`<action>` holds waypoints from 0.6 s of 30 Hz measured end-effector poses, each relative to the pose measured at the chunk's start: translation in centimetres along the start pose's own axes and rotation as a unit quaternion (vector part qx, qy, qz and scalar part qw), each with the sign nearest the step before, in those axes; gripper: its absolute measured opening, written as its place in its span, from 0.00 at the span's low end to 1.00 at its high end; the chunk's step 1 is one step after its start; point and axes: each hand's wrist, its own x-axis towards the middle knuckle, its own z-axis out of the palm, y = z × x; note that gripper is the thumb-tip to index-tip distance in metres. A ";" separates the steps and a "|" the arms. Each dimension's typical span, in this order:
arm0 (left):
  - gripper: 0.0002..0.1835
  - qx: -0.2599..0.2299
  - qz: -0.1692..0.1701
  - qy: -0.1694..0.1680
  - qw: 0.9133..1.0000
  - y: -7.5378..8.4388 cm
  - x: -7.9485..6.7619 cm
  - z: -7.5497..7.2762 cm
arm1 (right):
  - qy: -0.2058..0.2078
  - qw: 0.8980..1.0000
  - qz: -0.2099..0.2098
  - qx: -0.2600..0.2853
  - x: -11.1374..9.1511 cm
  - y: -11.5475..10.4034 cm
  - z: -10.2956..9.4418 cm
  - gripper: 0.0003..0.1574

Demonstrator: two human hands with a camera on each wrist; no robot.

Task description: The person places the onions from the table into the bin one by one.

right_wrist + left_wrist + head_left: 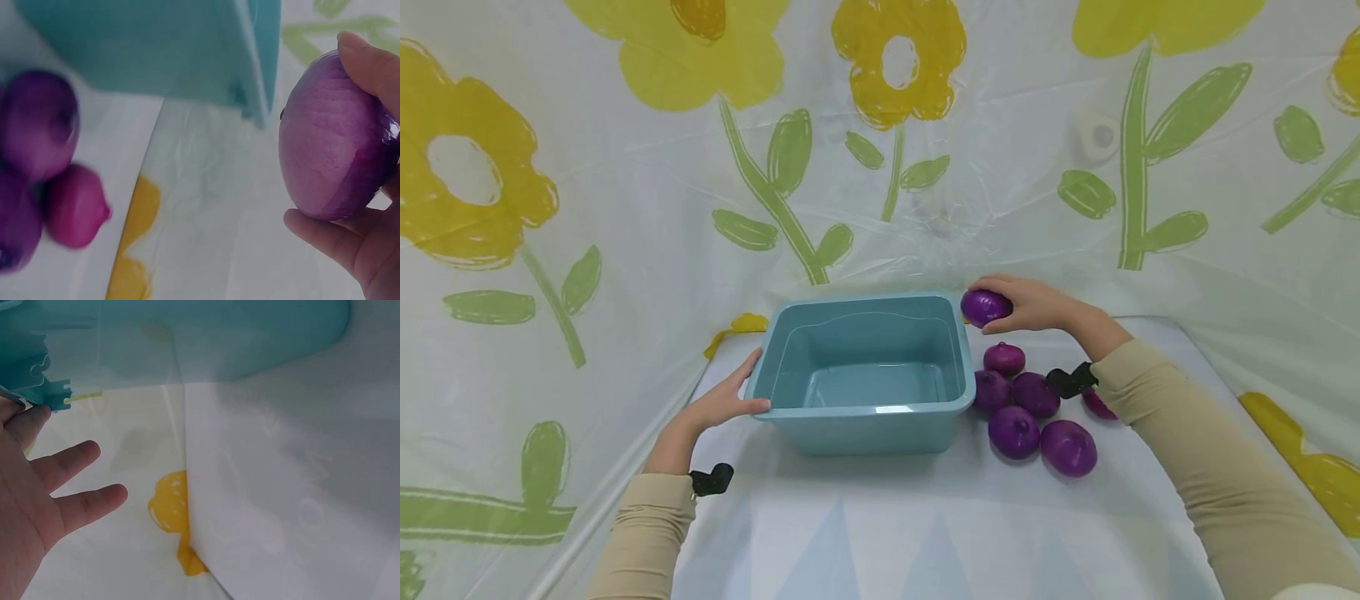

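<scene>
A light blue plastic basin (865, 429) stands on the table with nothing inside it. My left hand (727, 402) holds its left rim, thumb over the front corner; the left wrist view shows two fingers (94, 503) spread free below the rim. Beyond the basin's back right corner, my right hand (1033, 304) grips a purple onion (985, 308) above the table. In the right wrist view that onion (334, 144) sits between thumb and fingers, apart from the basin wall (169, 56).
Several purple onions (1014, 432) cluster right of the basin, with a smaller magenta onion (1004, 358) behind them. Another magenta onion (1099, 405) is partly hidden by the right sleeve. A flower-printed curtain (985, 167) hangs behind the white table (850, 517).
</scene>
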 end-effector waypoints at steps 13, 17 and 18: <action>0.55 0.001 0.001 -0.001 1.000 -0.1 0.1 0.0 | -0.054 0.997 -0.051 -0.016 4.5 -4.5 2.0 0.43; 0.53 -0.002 -0.003 -0.001 1.000 -0.2 0.2 0.1 | -0.075 0.995 -0.061 -0.022 5.3 -5.5 2.6 0.43; 0.53 -0.004 -0.004 0.000 1.000 -0.2 0.2 0.2 | -0.079 0.995 -0.063 -0.022 5.3 -5.7 2.8 0.43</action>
